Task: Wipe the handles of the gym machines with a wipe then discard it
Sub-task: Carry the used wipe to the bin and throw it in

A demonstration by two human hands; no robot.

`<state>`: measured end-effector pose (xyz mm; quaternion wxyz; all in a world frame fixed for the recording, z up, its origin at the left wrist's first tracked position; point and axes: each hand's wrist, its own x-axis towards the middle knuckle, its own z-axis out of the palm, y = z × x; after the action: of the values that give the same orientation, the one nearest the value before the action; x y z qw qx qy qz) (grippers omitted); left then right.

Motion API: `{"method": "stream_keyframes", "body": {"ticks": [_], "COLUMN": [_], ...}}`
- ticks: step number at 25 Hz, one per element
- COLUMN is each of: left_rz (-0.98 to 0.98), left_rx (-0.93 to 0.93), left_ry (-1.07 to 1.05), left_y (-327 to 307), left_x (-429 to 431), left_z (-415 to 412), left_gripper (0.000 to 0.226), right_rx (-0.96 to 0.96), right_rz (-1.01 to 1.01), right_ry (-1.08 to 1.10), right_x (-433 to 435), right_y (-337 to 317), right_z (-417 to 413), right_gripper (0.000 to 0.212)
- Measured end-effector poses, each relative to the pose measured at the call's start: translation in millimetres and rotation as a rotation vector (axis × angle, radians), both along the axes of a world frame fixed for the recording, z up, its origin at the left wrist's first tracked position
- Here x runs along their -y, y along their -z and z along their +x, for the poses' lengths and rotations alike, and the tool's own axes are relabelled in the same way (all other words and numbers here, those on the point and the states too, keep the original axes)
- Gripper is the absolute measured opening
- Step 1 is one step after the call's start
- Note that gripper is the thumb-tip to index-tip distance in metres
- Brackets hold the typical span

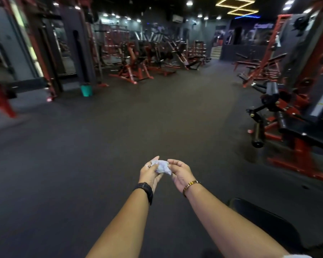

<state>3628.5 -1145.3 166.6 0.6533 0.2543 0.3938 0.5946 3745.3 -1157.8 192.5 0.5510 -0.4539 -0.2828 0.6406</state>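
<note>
A crumpled white wipe [162,167] sits between my two hands, held out in front of me over the dark gym floor. My left hand [150,173], with a black watch on the wrist, holds the wipe with its fingers curled round it. My right hand [180,174], with a gold bracelet on the wrist, is just right of the wipe, fingers loosely curled, its fingertips at the wipe's edge. Whether the right fingers pinch the wipe cannot be told. No machine handle is near my hands.
A green bucket [86,89] stands on the floor at the far left by a dark column. A red-and-black leg machine [287,116] stands at the right. More red machines [138,66] line the back. A black pad [265,220] is at the lower right. Dark floor [119,136] stretches ahead.
</note>
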Motion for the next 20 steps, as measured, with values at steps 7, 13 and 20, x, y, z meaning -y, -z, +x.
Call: {"method": "stream_keyframes", "body": {"ticks": [7,13,20], "left_rz": [-0.094,-0.166,-0.173], "left_rx": [0.067,0.113,0.118], "left_ry": [-0.178,-0.245,-0.291], "left_y": [4.5,16.8,7.4], "left_x": [-46.2,-150.1,-321.3], "left_z": [-80.6,-114.8,-124.1], "left_gripper": [0.027,0.041,0.05], "right_rx": [-0.057,-0.058,-0.021], "right_rz": [-0.105,-0.176,-0.175], "right_ry": [-0.113,-0.257,-0.333], "right_x": [-72.8,-198.8,-377.0], "right_y": [12.1,29.3,18.8], "right_z": [-82.5,-108.1,-121.9], "right_gripper": [0.018,0.045,0.047]}}
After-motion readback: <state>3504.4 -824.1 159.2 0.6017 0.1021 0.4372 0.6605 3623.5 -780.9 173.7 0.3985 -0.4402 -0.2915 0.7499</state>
